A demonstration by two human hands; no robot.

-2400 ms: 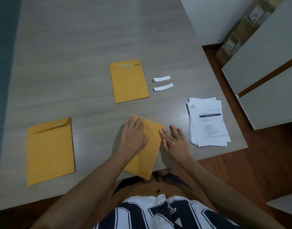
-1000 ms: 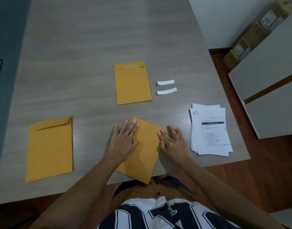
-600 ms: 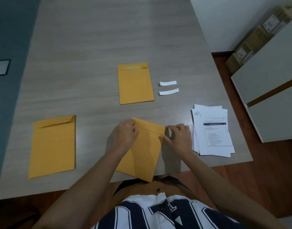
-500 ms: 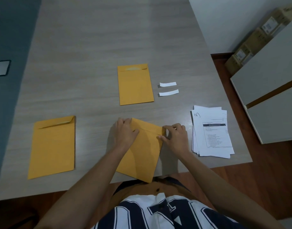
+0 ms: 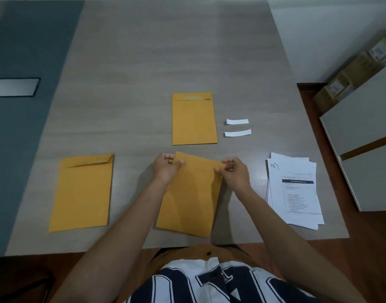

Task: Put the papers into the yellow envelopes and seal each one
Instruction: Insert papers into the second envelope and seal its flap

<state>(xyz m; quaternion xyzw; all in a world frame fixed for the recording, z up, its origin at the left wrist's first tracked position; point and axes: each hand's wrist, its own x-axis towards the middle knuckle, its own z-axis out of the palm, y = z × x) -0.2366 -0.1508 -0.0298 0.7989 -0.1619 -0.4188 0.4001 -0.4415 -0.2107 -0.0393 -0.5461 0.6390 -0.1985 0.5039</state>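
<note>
A yellow envelope (image 5: 192,197) lies slanted at the table's near edge in front of me. My left hand (image 5: 166,169) pinches its top left corner and my right hand (image 5: 235,173) pinches its top right corner, with the top end raised slightly off the table. A second yellow envelope (image 5: 194,119) lies flat farther back, flap closed. A third yellow envelope (image 5: 83,193) lies at the left with its flap loosely folded. A stack of printed white papers (image 5: 294,191) rests to the right of my right hand.
Two white paper strips (image 5: 238,127) lie right of the far envelope. The grey wooden table (image 5: 144,62) ends near my body and at the right. A white cabinet (image 5: 366,136) and cardboard boxes (image 5: 351,71) stand on the right; a grey panel with a dark plate (image 5: 13,86) is left.
Both hands went from pressing flat on the near envelope's flap to pinching its top corners, and the top end has lifted a little.
</note>
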